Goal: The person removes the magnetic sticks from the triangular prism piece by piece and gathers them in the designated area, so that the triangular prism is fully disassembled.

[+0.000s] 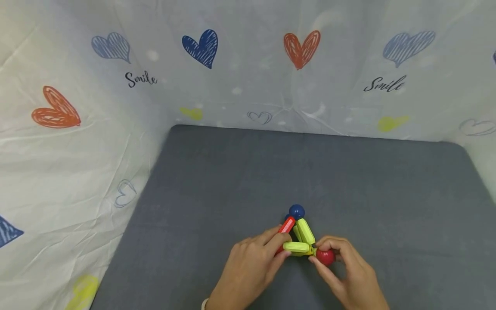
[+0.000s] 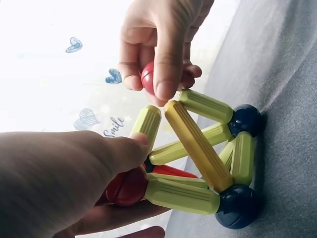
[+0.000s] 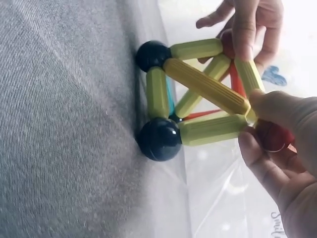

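Observation:
A frame of magnetic rods and balls point(image 1: 306, 231) stands on the grey table, with dark blue balls point(image 3: 159, 139) at its lower corners. Light green rods point(image 2: 182, 195) form most of its edges, and an ochre rod point(image 2: 198, 146) slants across one side. My left hand point(image 1: 249, 262) holds a top corner, its thumb and fingers round a red ball point(image 2: 128, 186). With thumb and fingers my right hand point(image 1: 350, 267) grips another red ball point(image 1: 325, 257) at the opposite top corner, where rod ends converge. Whether every rod end touches that ball cannot be told.
The dark grey table point(image 1: 232, 172) extends behind and to both sides of the frame. A white sheet point(image 1: 248, 86) printed with hearts and "Smile" lettering hangs along the back and sides. Inside the frame, red rods point(image 3: 237, 79) and a teal rod point(image 3: 171, 96) partly show.

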Demonstrator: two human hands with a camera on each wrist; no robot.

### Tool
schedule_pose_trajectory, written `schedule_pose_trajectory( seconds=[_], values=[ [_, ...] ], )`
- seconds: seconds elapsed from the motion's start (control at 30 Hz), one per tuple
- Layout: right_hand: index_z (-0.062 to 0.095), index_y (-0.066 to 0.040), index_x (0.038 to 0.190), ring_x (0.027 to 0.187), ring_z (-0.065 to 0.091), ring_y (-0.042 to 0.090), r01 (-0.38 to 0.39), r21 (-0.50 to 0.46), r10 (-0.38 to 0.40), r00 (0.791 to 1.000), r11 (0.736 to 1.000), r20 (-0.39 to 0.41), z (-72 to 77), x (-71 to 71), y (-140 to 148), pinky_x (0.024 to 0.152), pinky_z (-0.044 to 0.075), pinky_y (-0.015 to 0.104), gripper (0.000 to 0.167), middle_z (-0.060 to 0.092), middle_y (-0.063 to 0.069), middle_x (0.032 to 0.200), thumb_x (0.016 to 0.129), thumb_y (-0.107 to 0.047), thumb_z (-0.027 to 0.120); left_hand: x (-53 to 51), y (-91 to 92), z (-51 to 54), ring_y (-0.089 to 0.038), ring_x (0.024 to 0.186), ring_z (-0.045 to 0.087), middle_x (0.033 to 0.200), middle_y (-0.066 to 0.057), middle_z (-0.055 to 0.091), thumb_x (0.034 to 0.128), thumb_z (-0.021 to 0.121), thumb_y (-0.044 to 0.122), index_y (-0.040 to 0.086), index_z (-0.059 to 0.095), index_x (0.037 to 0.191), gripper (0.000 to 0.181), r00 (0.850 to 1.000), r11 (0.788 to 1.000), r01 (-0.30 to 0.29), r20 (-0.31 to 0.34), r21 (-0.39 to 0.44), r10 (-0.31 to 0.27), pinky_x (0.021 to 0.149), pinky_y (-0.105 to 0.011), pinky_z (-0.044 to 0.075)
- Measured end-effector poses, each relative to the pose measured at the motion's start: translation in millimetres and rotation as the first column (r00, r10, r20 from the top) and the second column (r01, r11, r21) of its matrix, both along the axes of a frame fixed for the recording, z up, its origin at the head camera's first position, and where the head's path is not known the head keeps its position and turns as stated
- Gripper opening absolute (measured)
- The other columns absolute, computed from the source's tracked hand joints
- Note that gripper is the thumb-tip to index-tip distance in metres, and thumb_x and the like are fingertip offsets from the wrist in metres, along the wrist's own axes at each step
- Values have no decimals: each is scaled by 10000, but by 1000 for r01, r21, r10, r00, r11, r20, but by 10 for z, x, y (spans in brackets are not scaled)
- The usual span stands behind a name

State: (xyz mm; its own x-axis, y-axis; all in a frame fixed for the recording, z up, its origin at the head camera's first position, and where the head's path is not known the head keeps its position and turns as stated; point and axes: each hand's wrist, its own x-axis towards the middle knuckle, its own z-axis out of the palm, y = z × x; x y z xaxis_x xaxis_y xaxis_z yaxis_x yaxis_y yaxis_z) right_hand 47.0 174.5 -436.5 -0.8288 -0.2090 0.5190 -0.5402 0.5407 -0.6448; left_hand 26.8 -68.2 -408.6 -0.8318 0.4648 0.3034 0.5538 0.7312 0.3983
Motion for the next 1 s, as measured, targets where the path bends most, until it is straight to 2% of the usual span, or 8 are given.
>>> schedule_pose_trajectory(
  seconds=[0.13,0.3,0.5,0.67,0.77,0.83,0.9,1.0],
  values=[
    [658,-5,1130,1033,648,20,4,-27,-5,999,1000,-35,30,-18,37,806,531,95,495,691,48,1126,1028,-490,662,-11,-15,-12,-122,874,747,1310,54,725,983,789,347,269,698,1230,274,1000,1000,7,-3,16,-7,718,-326,604],
    [694,-32,1197,1032,650,17,37,48,-35,998,998,-57,161,-141,190,831,510,79,543,700,28,1170,1032,-545,628,-26,-34,-8,-116,874,750,1312,72,728,966,809,343,281,713,1212,271,1000,999,-4,-16,31,4,709,-321,594],
    [688,-33,1225,940,637,36,46,202,-29,996,978,-82,235,-419,453,853,484,67,597,683,21,1167,1059,-588,542,-26,-61,-6,-96,837,733,1310,85,727,953,826,326,281,719,1204,276,1000,999,-8,-16,51,8,704,-308,581],
    [673,-64,1207,890,655,86,14,317,13,997,948,-82,191,-726,597,816,507,144,574,675,-12,1107,1073,-590,487,-29,-72,1,-114,795,717,1313,70,726,953,827,320,279,712,1198,274,1000,999,-9,-13,49,10,697,-309,576],
    [663,-66,1208,865,668,114,-6,364,27,998,931,-52,133,-940,648,760,544,232,392,667,-4,1074,1005,-390,751,-36,-87,6,-127,829,735,1305,56,730,958,820,317,270,715,1204,271,1000,999,-16,-10,44,16,708,-321,589],
    [660,-48,1211,851,672,142,-11,396,22,1000,918,-22,84,-1104,678,723,564,307,404,666,27,1061,903,-193,879,-43,-100,9,-128,870,747,1301,48,732,970,807,320,264,718,1213,265,1000,999,-23,-7,40,23,723,-330,597],
    [660,-29,1202,851,678,176,-9,422,0,1000,906,22,46,-1270,709,704,574,377,478,666,66,1052,803,-25,924,-49,-113,11,-128,886,750,1298,44,733,975,801,321,260,719,1221,267,1000,999,-30,-2,39,30,727,-335,603],
    [654,4,1199,870,699,249,-17,449,-28,995,893,94,2,-1511,781,709,584,455,436,666,134,1065,836,-13,896,-50,-130,10,-131,897,754,1301,36,732,975,801,322,258,717,1228,274,999,998,-38,11,41,38,732,-343,608]
  ],
)
